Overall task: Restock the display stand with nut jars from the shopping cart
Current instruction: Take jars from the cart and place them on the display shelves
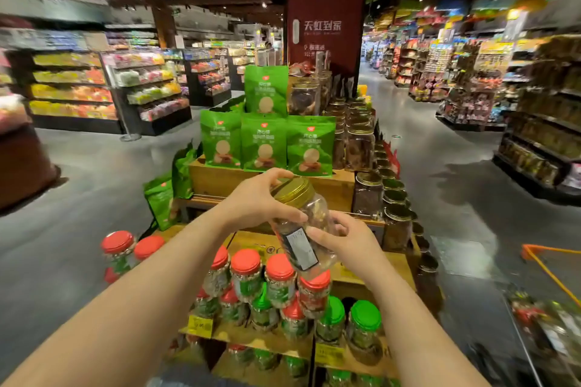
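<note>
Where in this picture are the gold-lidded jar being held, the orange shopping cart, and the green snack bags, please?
gold-lidded jar (301, 223): head view, on its clear body above the label.
orange shopping cart (547, 264): head view, on its orange top rim.
green snack bags (264, 143): head view, on the front of the middle bag.

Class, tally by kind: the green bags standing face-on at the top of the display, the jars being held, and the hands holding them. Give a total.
Face-on green bags: 4 (one above, three in a row below)
gold-lidded jar being held: 1
Hands gripping it: 2, left hand and right hand
Total: 7
</note>
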### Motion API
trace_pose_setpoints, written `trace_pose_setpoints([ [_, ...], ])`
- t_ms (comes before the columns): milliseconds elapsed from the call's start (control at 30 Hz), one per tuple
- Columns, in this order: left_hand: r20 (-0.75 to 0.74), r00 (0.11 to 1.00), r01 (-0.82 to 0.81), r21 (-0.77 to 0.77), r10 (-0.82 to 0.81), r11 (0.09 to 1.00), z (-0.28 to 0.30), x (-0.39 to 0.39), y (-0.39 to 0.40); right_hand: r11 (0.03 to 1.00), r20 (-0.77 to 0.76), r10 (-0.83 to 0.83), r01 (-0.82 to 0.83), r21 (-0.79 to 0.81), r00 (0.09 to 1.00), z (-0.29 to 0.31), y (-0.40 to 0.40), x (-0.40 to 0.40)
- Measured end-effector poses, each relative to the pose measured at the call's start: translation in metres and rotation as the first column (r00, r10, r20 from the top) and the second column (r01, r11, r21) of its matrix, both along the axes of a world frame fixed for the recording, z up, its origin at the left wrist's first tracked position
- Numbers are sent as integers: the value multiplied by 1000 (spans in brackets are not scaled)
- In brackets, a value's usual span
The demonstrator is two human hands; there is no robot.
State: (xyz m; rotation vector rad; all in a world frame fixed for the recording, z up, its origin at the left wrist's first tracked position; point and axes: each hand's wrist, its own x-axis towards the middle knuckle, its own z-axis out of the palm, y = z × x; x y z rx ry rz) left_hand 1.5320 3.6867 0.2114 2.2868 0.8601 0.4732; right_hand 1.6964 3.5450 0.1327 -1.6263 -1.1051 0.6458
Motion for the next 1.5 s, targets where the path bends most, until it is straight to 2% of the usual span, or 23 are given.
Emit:
trace_pose_setpoints([
  [100,37,998,-50,-28,51,998,-7,-36,21,997,20,65,-64,-35,998,-6,31,-26],
  [367,46,989,-140,12,139,990,-18,-86,90,974,-7,210,-210,-84,978,-18,124,-62],
  [667,-24,977,-211,56,213,976,-10,-117,224,933,-65,346,-350,-80,936,-28,275,-84],
  [900,-18,978,-205,58,207,977,-13,-141,325,861,-133,453,-472,-189,881,-12,379,-103],
  [1067,19,982,-191,13,190,982,-31,-167,389,871,-180,404,-438,-225,897,-13,437,-130],
  [1167,1,991,-136,14,136,991,-39,-184,426,903,-204,318,-362,-231,926,-11,474,-152],
  [1500,-126,980,168,95,-156,981,-55,-245,567,958,-325,36,-125,-257,945,-20,581,-251],
])
